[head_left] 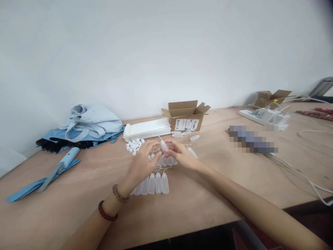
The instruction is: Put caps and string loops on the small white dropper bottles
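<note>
My left hand (144, 162) and my right hand (180, 152) meet over the middle of the wooden table (78, 208). Between their fingertips they pinch a small translucent plastic dropper bottle (164, 147) with a thin needle tip pointing up and left. Under the hands lie several more of the same bottles (156, 183) in a row, tips toward the wall. A heap of small white caps (134, 145) lies just beyond my left hand. Two bead bracelets circle my left wrist.
A stack of white flat bags (146, 129) and an open cardboard box (185, 114) stand by the wall, with loose bottles (194, 138) beside them. A pale blue bag (90, 122) and blue umbrella (47, 175) lie left. A power strip (262, 116), cables (299, 173) and another box (272, 97) occupy the right.
</note>
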### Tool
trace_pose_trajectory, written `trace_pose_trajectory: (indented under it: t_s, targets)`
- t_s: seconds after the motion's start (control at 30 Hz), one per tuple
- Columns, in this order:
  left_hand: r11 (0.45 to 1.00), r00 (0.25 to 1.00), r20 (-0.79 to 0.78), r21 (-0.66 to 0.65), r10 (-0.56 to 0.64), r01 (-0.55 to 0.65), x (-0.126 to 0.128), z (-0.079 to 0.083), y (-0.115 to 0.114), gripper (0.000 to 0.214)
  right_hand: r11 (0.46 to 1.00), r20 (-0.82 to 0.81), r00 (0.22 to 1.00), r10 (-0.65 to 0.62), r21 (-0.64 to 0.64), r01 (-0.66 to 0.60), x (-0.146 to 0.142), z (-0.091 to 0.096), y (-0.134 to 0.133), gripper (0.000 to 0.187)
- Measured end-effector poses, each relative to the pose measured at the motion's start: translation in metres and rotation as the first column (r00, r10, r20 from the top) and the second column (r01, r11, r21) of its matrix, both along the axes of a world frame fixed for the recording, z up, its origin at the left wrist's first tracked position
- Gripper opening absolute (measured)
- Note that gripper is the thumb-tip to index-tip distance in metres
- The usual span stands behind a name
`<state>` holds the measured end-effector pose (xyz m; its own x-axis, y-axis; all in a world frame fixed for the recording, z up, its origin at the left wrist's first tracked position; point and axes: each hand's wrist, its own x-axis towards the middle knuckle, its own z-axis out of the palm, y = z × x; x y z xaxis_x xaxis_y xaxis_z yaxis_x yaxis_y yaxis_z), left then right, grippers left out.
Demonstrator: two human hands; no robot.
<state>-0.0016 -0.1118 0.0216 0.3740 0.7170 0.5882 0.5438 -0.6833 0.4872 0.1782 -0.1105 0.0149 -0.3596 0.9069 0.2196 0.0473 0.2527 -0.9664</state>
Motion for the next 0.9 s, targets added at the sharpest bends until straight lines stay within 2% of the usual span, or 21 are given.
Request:
trace_pose_trajectory:
  t_s: [0.13, 0.23, 0.3, 0.37, 0.5, 0.6, 0.67, 0.73, 0.8, 0.9]
  targets:
    - [0.996, 0.996, -0.074, 0.072, -0.043, 0.049, 0.002, -0.002, 0.0, 0.042, 0.967, -0.261, 0.96, 0.103, -0.199, -0.158, -0.002, -0.002, -0.001, 0.033]
    - [0.983, 0.989, -0.133, 0.164, -0.062, 0.084, 0.001, -0.005, 0.002, 0.047, 0.93, -0.347, 0.93, 0.122, -0.286, -0.229, -0.002, -0.003, -0.002, 0.032]
    - [0.976, 0.985, -0.163, 0.198, -0.06, 0.092, 0.0, -0.007, 0.002, 0.047, 0.921, -0.363, 0.921, 0.144, -0.29, -0.258, -0.001, -0.003, -0.001, 0.03]
    - [0.972, 0.98, -0.189, 0.212, -0.066, 0.106, -0.001, -0.006, 0.001, 0.046, 0.932, -0.326, 0.931, 0.163, -0.26, -0.254, 0.0, -0.002, 0.0, 0.028]
    - [0.966, 0.97, -0.216, 0.206, -0.112, 0.157, 0.0, -0.001, -0.004, 0.044, 0.963, -0.117, 0.978, 0.174, -0.186, -0.194, 0.003, 0.005, 0.0, 0.027]
    - [0.964, 0.968, -0.191, 0.178, -0.164, 0.198, 0.003, 0.003, -0.008, 0.042, 0.947, 0.026, 0.971, 0.238, -0.226, -0.227, 0.011, 0.016, -0.002, 0.031]
    - [0.961, 0.962, -0.174, 0.141, -0.211, 0.237, 0.004, 0.007, -0.011, 0.04, 0.915, 0.094, 0.938, 0.333, -0.274, -0.297, 0.019, 0.023, -0.003, 0.032]
    - [0.952, 0.946, -0.171, 0.085, -0.276, 0.293, 0.005, 0.01, -0.016, 0.04, 0.855, 0.16, 0.873, 0.46, -0.347, -0.387, 0.028, 0.029, -0.004, 0.033]
    - [0.935, 0.919, -0.188, 0.013, -0.346, 0.354, 0.007, 0.012, -0.022, 0.039, 0.773, 0.231, 0.778, 0.584, -0.45, -0.447, 0.036, 0.032, -0.003, 0.035]
    - [0.906, 0.87, -0.252, -0.095, -0.423, 0.413, 0.01, 0.015, -0.032, 0.032, 0.656, 0.316, 0.612, 0.724, -0.589, -0.472, 0.041, 0.034, -0.002, 0.04]
